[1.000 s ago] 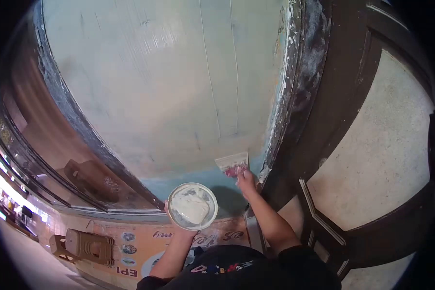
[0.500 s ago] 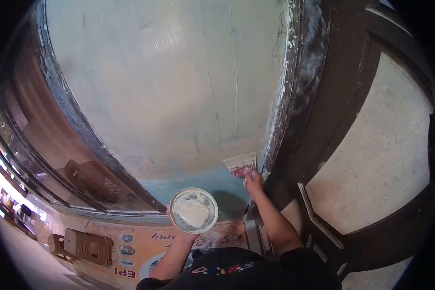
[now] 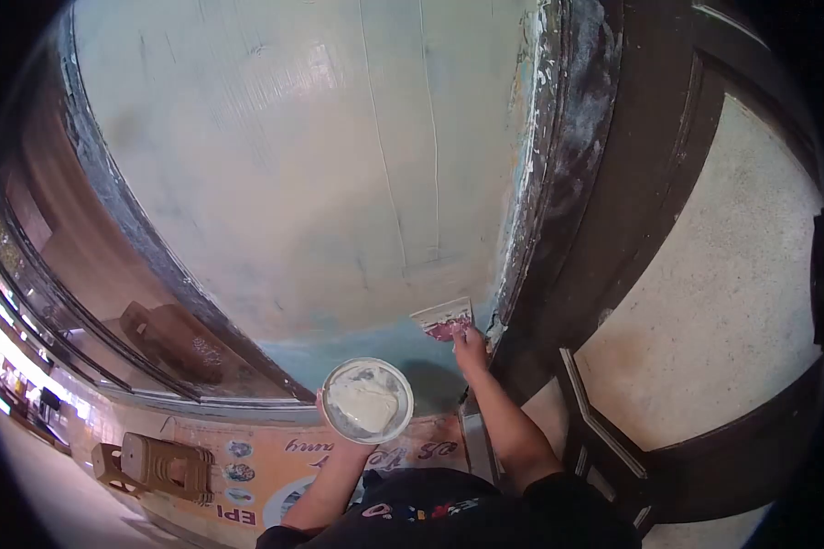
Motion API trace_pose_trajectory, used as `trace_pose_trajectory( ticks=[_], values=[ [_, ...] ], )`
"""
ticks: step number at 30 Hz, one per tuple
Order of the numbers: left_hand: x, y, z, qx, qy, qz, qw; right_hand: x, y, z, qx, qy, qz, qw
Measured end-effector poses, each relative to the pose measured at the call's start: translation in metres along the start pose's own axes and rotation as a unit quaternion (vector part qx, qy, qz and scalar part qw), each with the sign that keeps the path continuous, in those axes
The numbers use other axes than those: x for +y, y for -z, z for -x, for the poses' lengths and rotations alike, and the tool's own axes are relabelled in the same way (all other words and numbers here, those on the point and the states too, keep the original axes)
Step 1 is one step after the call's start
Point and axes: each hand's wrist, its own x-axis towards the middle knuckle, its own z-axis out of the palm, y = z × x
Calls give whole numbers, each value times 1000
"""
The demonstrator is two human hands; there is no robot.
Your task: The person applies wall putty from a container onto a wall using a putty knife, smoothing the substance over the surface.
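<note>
My left hand (image 3: 353,447) supports a round tub (image 3: 338,373) from beneath, most of its fingers hidden under it. Inside the tub lies a mound of off-white putty (image 3: 368,408), smeared up the walls. In my right hand (image 3: 470,349) is a wide putty knife (image 3: 445,320) with a reddish, putty-stained handle end. Its pale blade edge lies against the lower part of the wall panel (image 3: 284,210), right of and above the tub. The panel is coated whitish, with long vertical ridges, and a bluish band (image 3: 311,357) shows along its bottom.
A dark, paint-flecked frame (image 3: 545,183) borders the panel on the right, beside a dark door with a speckled panel (image 3: 705,293). Stacked brown plastic stools (image 3: 165,467) stand lower left, near an orange printed banner (image 3: 247,485). Glass panes (image 3: 82,320) line the left.
My right hand and the putty knife have shifted slightly left and down along the panel. The tub in my left hand stays nearly in place. The view has turned slightly.
</note>
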Motion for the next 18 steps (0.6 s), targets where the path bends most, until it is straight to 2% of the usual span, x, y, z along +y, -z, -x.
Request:
trace_pose_trajectory(
  ticks=[2, 3, 8, 10, 12, 13, 14, 16, 18],
  values=[
    [-2, 0, -3, 3, 7, -10, 1000, 34, -12, -3, 19, -1, 97, 995],
    [-3, 3, -1, 9, -9, -15, 1000, 37, -12, 10, -4, -64, 58, 996],
    [5, 20, 6, 13, -15, -27, 999, 51, -3, 64, -73, -84, -58, 992],
    [9, 28, 8, 52, -34, -36, 997, 45, 0, 69, -100, -102, -96, 985],
    [12, 29, 8, 54, -30, -34, 998, -23, 7, 70, -149, -26, -65, 986],
    [14, 30, 4, 45, -35, -23, 998, -24, 2, 61, -133, 30, -38, 990],
    [16, 29, -1, 34, -41, -12, 999, -38, 1, 56, -134, 31, -36, 990],
    [18, 7, -4, -5, -31, 1, 1000, -86, 0, 52, -106, 188, 33, 976],
    [22, -19, -8, 3, -24, -12, 1000, -144, -7, 59, -95, 223, -12, 970]
  ],
)
